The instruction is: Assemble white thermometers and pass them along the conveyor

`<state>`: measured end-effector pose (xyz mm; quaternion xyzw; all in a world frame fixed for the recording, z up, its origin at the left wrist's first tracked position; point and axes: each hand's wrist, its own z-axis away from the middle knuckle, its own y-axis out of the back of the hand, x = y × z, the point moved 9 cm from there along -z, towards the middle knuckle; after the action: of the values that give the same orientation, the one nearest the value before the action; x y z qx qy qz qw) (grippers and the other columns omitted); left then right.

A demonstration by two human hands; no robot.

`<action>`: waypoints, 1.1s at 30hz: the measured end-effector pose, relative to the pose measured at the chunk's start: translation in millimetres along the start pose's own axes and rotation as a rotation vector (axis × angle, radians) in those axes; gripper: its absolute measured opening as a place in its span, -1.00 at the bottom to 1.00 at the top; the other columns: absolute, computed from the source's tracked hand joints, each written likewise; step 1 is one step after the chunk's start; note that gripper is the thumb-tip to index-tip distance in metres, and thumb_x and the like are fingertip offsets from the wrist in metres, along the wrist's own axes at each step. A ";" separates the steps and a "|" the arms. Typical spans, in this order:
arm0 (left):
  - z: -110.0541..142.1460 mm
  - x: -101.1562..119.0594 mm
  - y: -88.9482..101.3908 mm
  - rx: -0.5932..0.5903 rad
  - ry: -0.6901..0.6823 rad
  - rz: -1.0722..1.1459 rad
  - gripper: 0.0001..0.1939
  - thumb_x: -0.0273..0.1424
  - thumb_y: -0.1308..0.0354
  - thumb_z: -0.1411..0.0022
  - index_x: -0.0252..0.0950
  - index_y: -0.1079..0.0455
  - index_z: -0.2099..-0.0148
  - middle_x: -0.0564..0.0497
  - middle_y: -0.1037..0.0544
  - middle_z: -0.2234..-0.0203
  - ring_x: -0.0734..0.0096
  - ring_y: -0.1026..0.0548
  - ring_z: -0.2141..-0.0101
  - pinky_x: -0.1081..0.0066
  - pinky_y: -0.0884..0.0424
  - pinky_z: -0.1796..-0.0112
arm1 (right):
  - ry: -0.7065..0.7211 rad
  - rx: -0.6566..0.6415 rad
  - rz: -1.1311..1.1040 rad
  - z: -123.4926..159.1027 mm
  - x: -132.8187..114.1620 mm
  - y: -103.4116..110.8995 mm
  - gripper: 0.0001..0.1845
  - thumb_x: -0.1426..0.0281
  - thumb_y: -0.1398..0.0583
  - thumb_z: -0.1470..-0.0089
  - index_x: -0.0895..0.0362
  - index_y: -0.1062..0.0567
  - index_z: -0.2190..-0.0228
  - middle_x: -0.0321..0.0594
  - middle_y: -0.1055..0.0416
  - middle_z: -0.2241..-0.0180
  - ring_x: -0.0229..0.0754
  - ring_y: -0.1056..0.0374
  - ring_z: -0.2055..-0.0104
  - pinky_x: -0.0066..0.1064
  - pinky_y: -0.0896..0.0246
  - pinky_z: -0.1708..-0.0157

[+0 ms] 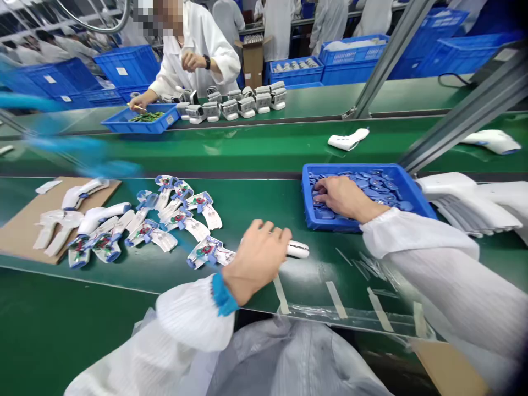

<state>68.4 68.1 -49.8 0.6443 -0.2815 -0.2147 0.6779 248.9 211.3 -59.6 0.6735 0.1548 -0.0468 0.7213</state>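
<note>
My left hand point(259, 256) is curled over a white infrared thermometer point(297, 249) lying on the green bench; its end sticks out past my fingers, and my palm hides the rest. Inside a blue tray point(309, 221), my right hand point(340, 196) reaches down among flat blue plastic pieces point(377, 190). Its fingers are bent and pressed together on a piece, the tips partly hidden. Left of my left hand lie several opened thermometer halves point(204, 250) with wires and circuit boards showing.
White housings point(61, 225) lie on a cardboard sheet point(18, 228) at left. Stacked white housings point(466, 201) stand right of the tray. Tape strips point(336, 300) mark the bench's front edge. A metal post point(383, 55) rises beyond. Across the belt, a co-worker point(198, 55) handles a blue tray point(140, 125).
</note>
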 end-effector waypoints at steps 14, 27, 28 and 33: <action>-1.1 -36.1 18.3 0.210 0.358 0.912 -0.70 -0.18 -0.19 -0.42 -0.27 -0.50 -0.03 0.04 -0.62 0.29 0.35 -0.50 0.32 0.40 -0.33 0.28 | -0.138 0.174 -0.800 89.5 -12.9 30.2 -0.52 0.13 -0.19 -0.27 0.07 -0.53 -0.11 -0.26 -0.45 0.41 -0.15 -0.40 0.36 -0.24 -0.35 0.21; -10.9 -2.4 -12.5 0.202 0.241 1.362 -0.51 -0.07 -0.18 -0.43 -0.32 -0.46 -0.19 -0.07 -0.62 0.15 0.29 -0.53 0.18 0.38 -0.40 0.18 | -0.384 0.319 -1.541 137.0 -45.1 -26.2 -0.50 -0.05 -0.46 0.06 0.02 -0.70 0.18 -0.19 -0.57 0.12 -0.20 -0.37 0.28 -0.22 -0.37 0.13; -11.1 -1.3 -12.2 0.210 0.241 1.382 -0.50 -0.07 -0.18 -0.42 -0.32 -0.46 -0.19 -0.07 -0.63 0.13 0.28 -0.53 0.17 0.38 -0.40 0.17 | -0.408 0.338 -1.602 139.0 -46.2 -29.1 -0.51 -0.03 -0.47 0.07 0.02 -0.70 0.20 -0.19 -0.57 0.09 -0.22 -0.36 0.29 -0.24 -0.38 0.17; -8.3 0.3 -4.7 0.257 0.255 1.320 -0.54 -0.11 -0.21 -0.42 -0.29 -0.47 -0.21 -0.04 -0.61 0.10 0.31 -0.50 0.15 0.40 -0.38 0.15 | -0.380 0.407 -1.576 145.6 -50.5 -25.1 -0.56 -0.02 -0.51 0.12 -0.03 -0.72 0.25 -0.24 -0.53 -0.07 -0.13 -0.42 -0.01 -0.28 -0.37 -0.04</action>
<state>74.4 73.8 -54.5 0.4334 -0.5566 0.3563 0.6127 217.5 58.4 -62.6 0.4659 0.4447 -0.6773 0.3556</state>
